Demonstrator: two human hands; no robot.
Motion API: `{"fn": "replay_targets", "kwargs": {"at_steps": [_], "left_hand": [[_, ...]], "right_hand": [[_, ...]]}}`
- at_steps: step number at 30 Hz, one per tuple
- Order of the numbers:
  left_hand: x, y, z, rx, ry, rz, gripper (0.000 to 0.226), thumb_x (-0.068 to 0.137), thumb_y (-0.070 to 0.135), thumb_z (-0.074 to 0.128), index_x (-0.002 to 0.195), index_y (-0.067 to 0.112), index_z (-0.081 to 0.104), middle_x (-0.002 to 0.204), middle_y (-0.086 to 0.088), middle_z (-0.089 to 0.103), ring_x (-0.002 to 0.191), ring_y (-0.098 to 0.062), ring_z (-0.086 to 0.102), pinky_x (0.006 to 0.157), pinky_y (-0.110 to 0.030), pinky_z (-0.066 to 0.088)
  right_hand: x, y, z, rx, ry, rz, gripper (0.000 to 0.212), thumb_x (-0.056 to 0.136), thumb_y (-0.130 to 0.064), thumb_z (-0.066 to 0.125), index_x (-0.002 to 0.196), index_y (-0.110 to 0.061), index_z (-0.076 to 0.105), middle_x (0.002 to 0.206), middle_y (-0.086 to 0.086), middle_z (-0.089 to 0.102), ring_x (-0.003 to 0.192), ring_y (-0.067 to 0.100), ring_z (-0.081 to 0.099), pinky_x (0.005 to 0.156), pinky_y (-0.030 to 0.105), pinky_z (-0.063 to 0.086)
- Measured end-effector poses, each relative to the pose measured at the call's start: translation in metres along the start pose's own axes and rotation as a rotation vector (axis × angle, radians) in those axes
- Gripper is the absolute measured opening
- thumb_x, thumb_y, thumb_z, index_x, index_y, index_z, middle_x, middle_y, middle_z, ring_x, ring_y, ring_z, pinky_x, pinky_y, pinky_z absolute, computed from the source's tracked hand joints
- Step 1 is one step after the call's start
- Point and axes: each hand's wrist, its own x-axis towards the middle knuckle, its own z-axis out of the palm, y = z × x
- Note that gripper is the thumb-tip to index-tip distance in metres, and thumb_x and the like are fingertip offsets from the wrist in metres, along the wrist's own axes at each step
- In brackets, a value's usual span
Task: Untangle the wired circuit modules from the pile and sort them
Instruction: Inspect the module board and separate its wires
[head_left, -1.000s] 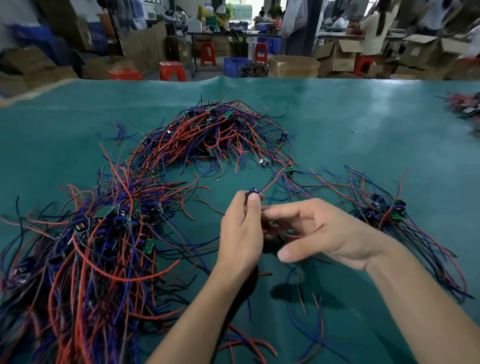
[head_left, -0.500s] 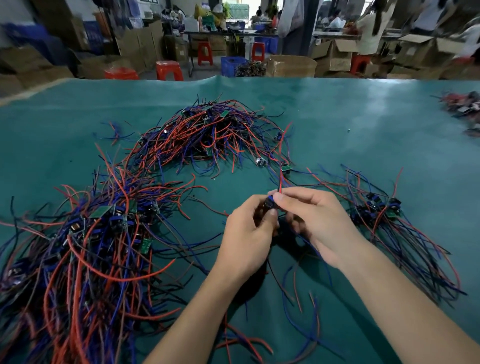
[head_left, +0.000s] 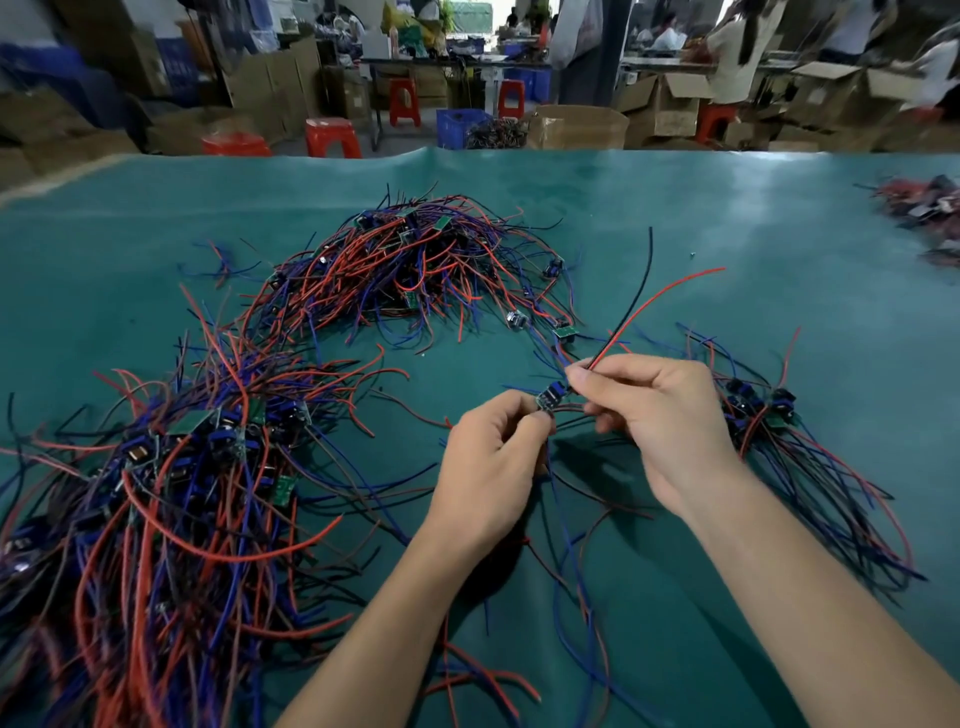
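— What does the counter (head_left: 727, 218) carry?

— Its teal cover bears a big tangled pile (head_left: 156, 493) of red, blue and black wires with small circuit boards at the near left. A second tangle (head_left: 415, 265) sits farther back at the centre, and thin strands join the two.

— And on the right?

— A smaller sorted bunch (head_left: 779, 441) lies just beyond the right wrist, its dark modules grouped at the far end and the wires trailing toward the near edge. Another blurred heap (head_left: 924, 208) sits at the far right edge of the counter.

— What are the hands doing?

— They are close together above the centre of the counter. The left hand (head_left: 488, 467) has its fingers curled, pinching a small circuit module (head_left: 551, 396) at its fingertips. The right hand (head_left: 660, 415) pinches a red wire (head_left: 660, 296) and a black wire (head_left: 636, 291) just beside the module; both wires rise up and away to the right.

— Anything hanging below?

— Blue and dark wires trail from under the hands toward the near edge.
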Motion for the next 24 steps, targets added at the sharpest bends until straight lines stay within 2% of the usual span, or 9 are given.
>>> {"fn": "replay_targets", "kwargs": {"at_steps": [4, 7, 10, 12, 15, 17, 19, 22, 24], "left_hand": [[0.000, -0.001, 0.001, 0.028, -0.024, 0.018, 0.020, 0.087, 0.023, 0.052, 0.072, 0.009, 0.055, 0.057, 0.000, 0.057, 0.056, -0.012, 0.047, 0.058, -0.033, 0.042], [-0.001, -0.004, 0.001, 0.093, -0.053, 0.041, 0.021, 0.092, 0.018, 0.055, 0.072, 0.012, 0.055, 0.060, -0.003, 0.063, 0.054, -0.006, 0.047, 0.057, -0.026, 0.039], [-0.002, -0.005, 0.002, 0.128, -0.068, 0.064, 0.023, 0.094, 0.017, 0.055, 0.072, 0.013, 0.057, 0.064, -0.004, 0.065, 0.052, -0.004, 0.046, 0.054, -0.021, 0.038], [-0.001, -0.005, 0.002, 0.121, -0.055, 0.061, 0.023, 0.096, 0.014, 0.053, 0.073, 0.014, 0.058, 0.061, -0.001, 0.064, 0.056, -0.007, 0.052, 0.060, -0.026, 0.045], [0.002, -0.007, 0.002, -0.011, 0.050, 0.001, 0.023, 0.101, 0.008, 0.046, 0.080, 0.011, 0.056, 0.062, 0.003, 0.063, 0.058, -0.013, 0.060, 0.056, -0.028, 0.050], [0.003, -0.007, 0.002, -0.098, 0.112, -0.035, 0.023, 0.104, 0.008, 0.042, 0.084, 0.010, 0.053, 0.063, 0.001, 0.064, 0.058, -0.016, 0.062, 0.051, -0.027, 0.049], [0.003, -0.008, 0.002, -0.139, 0.136, -0.051, 0.022, 0.105, 0.009, 0.040, 0.087, 0.010, 0.053, 0.065, 0.001, 0.063, 0.059, -0.017, 0.063, 0.052, -0.028, 0.049], [0.004, -0.010, 0.001, -0.152, 0.136, -0.027, 0.021, 0.105, 0.008, 0.043, 0.089, 0.010, 0.058, 0.063, 0.004, 0.061, 0.055, -0.014, 0.061, 0.054, -0.031, 0.051], [0.005, -0.009, 0.001, -0.095, 0.110, 0.020, 0.021, 0.103, 0.007, 0.047, 0.087, 0.011, 0.060, 0.060, 0.005, 0.060, 0.051, -0.010, 0.057, 0.053, -0.027, 0.049]], "right_hand": [[0.006, -0.003, -0.012, -0.121, 0.131, -0.157, 0.028, 0.085, -0.006, 0.080, 0.063, -0.024, 0.079, 0.058, -0.001, 0.064, 0.053, 0.011, 0.054, 0.048, 0.021, 0.044], [0.014, -0.009, -0.028, -0.103, 0.273, -0.224, 0.033, 0.085, -0.006, 0.080, 0.060, -0.027, 0.077, 0.054, -0.007, 0.062, 0.050, 0.011, 0.050, 0.050, 0.022, 0.043], [0.019, -0.011, -0.041, -0.042, 0.435, -0.249, 0.029, 0.086, -0.005, 0.077, 0.064, -0.022, 0.073, 0.056, -0.011, 0.064, 0.047, 0.006, 0.050, 0.049, 0.019, 0.043], [0.022, -0.013, -0.052, 0.028, 0.615, -0.260, 0.022, 0.089, -0.007, 0.074, 0.074, -0.022, 0.070, 0.061, -0.011, 0.064, 0.047, 0.004, 0.052, 0.048, 0.020, 0.043], [0.027, -0.020, -0.070, 0.061, 0.871, -0.251, 0.017, 0.093, -0.016, 0.067, 0.080, -0.025, 0.063, 0.072, -0.005, 0.063, 0.048, 0.004, 0.054, 0.048, 0.025, 0.042], [0.026, -0.021, -0.065, -0.010, 0.757, -0.190, 0.017, 0.091, -0.016, 0.067, 0.075, -0.023, 0.065, 0.064, -0.006, 0.064, 0.044, 0.005, 0.051, 0.043, 0.023, 0.038], [0.017, -0.013, -0.041, -0.195, 0.449, -0.124, 0.021, 0.090, -0.017, 0.070, 0.069, -0.019, 0.069, 0.056, -0.004, 0.065, 0.041, 0.005, 0.050, 0.040, 0.019, 0.035], [-0.004, 0.001, 0.000, -0.533, 0.036, -0.131, 0.033, 0.091, -0.044, 0.067, 0.071, -0.018, 0.074, 0.062, -0.006, 0.071, 0.046, 0.003, 0.053, 0.054, 0.024, 0.044], [-0.012, 0.005, 0.013, -0.480, -0.040, -0.147, 0.033, 0.085, -0.053, 0.068, 0.078, -0.022, 0.076, 0.067, -0.007, 0.072, 0.051, 0.004, 0.054, 0.055, 0.022, 0.046]]}}
